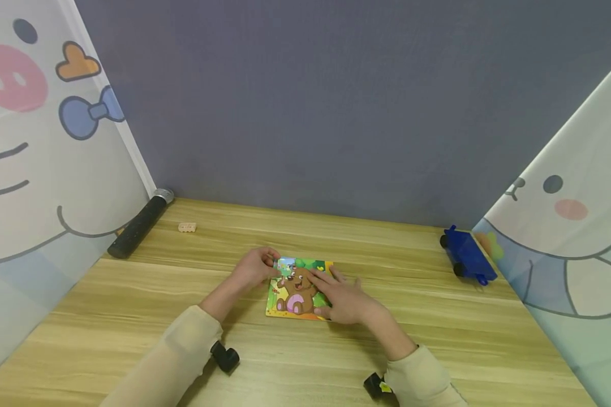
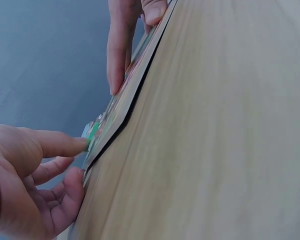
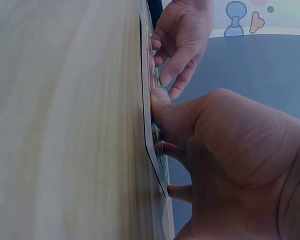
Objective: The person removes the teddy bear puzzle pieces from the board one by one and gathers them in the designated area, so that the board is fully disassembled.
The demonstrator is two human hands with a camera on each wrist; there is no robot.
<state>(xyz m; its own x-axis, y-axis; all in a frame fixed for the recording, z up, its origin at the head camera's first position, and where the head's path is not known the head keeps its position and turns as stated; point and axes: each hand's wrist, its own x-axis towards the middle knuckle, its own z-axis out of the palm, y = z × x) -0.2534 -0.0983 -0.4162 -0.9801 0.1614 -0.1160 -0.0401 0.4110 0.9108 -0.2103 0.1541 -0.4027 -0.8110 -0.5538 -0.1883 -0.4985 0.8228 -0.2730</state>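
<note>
A flat square jigsaw puzzle [image 1: 296,299] with a cartoon brown bear on a green scene lies on the table. At its upper left corner my left hand [image 1: 252,268] pinches a small light-blue and green puzzle piece [image 1: 287,264], which sits slightly askew over the picture. The left wrist view shows those fingertips right at the puzzle's corner, with a green edge [image 2: 93,131] standing up beside them. My right hand [image 1: 350,302] rests on the puzzle's right side, fingers spread across the bear and the thumb near the lower right corner.
At the back left lies a black-handled microphone [image 1: 141,225], with a small pale toy brick [image 1: 187,227] beside it. A blue toy cart [image 1: 467,254] stands near the right edge. Printed cloth walls and a grey partition [image 1: 305,113] enclose the wooden table [image 1: 285,362].
</note>
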